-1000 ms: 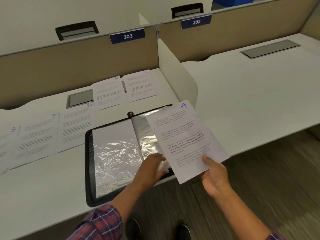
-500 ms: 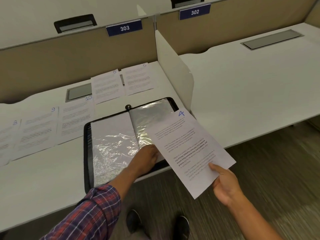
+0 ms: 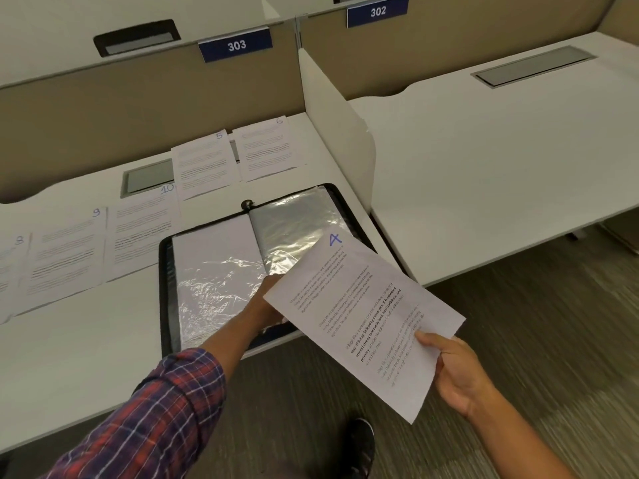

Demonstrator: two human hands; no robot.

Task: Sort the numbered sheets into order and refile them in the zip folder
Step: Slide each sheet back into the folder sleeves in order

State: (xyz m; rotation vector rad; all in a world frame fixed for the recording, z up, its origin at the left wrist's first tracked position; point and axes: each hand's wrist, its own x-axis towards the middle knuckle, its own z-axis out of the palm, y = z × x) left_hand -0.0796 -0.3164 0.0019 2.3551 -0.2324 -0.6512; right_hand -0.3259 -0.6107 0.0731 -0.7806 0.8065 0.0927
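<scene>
The black zip folder lies open on the white desk, its clear plastic sleeves showing. My right hand pinches the lower edge of the sheet marked 4, held tilted over the desk's front edge at the folder's right. My left hand rests on the folder's right-hand sleeves; the sheet hides its fingers. Sheets 5 and 6 lie behind the folder. Sheets 10, 9 and 8 lie in a row to its left.
A white divider panel stands just right of the folder, with the neighbouring desk beyond it. Grey cable hatches are set in both desks. Beige partitions carry labels 303 and 302. My shoe shows on the carpet below.
My right hand has carried sheet 4 down and to the right, off the folder's right page. My left hand stays on the right-hand sleeves.
</scene>
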